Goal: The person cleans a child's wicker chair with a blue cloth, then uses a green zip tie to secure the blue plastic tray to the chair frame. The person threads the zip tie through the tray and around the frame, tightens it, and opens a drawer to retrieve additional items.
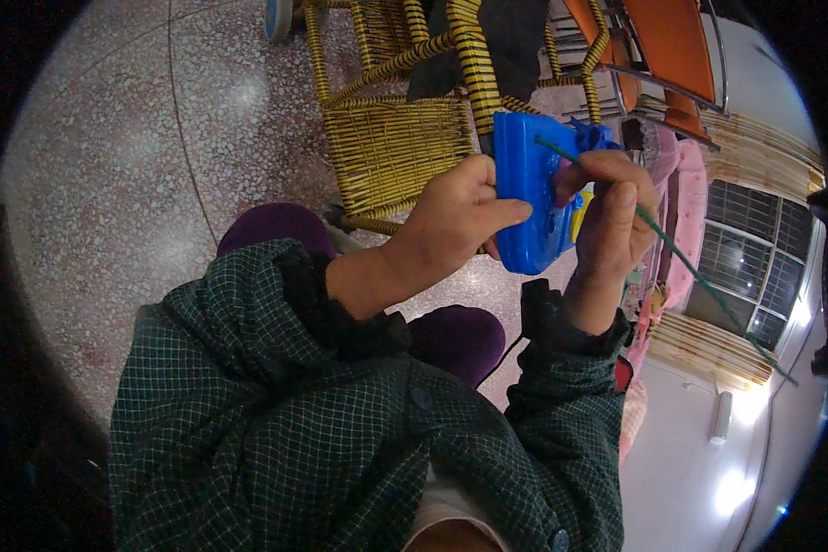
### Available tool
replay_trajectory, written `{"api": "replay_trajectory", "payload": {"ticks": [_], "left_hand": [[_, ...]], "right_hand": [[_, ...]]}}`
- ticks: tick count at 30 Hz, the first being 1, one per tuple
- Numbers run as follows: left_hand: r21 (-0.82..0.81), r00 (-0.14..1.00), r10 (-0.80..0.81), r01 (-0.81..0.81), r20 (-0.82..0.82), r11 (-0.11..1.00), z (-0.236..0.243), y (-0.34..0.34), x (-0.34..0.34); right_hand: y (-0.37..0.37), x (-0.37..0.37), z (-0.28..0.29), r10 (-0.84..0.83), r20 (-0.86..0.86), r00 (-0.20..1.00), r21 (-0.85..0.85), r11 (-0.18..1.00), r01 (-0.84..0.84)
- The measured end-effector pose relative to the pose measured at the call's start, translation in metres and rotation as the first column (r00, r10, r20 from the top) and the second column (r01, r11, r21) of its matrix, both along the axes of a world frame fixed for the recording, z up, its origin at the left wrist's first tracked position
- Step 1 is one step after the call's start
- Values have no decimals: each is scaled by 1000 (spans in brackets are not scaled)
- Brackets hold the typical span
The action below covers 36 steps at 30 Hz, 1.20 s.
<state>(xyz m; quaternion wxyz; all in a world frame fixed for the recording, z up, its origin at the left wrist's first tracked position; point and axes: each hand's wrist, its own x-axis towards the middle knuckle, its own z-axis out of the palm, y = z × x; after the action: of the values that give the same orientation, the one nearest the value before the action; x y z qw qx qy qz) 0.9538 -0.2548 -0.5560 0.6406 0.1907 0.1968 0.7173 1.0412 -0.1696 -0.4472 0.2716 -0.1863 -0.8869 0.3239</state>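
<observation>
1. The left hand (455,212) gripped the blue plastic piece (519,166) by its left edge, probably to steady it.
2. The right hand (616,216) pinched a green strand (685,255), seemingly for fine control.
3. The piece sat between both hands, near the yellow woven chair (396,152); rightward, the strand's end apparently had open room.

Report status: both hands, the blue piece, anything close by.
Left hand: grip on blue plastic piece. Right hand: holding thin green rod, one end at the piece. Yellow-and-black woven furniture just beyond.
</observation>
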Motion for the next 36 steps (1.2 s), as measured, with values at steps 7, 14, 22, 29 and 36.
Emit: {"api": "replay_trajectory", "payload": {"ticks": [7,14,22,29,36], "left_hand": [[7,1000,-7,7,-2,1000,-2,1,-1],[-24,997,-28,26,-71,999,2,1,-1],[10,998,-30,31,-61,999,4,1,-5],[2,995,-20,20,-96,1000,3,2,-3],[11,995,-29,30,-96,999,-1,1,2]], "right_hand": [[-2,7,-12,22,-25,999,221,975,-15],[19,-5,7,27,-47,999,-298,954,-39],[17,-16,20,-171,115,979,-423,883,204],[16,-20,23,-50,229,972,-186,978,94],[14,-24,19,-40,320,946,-226,967,117]]}}
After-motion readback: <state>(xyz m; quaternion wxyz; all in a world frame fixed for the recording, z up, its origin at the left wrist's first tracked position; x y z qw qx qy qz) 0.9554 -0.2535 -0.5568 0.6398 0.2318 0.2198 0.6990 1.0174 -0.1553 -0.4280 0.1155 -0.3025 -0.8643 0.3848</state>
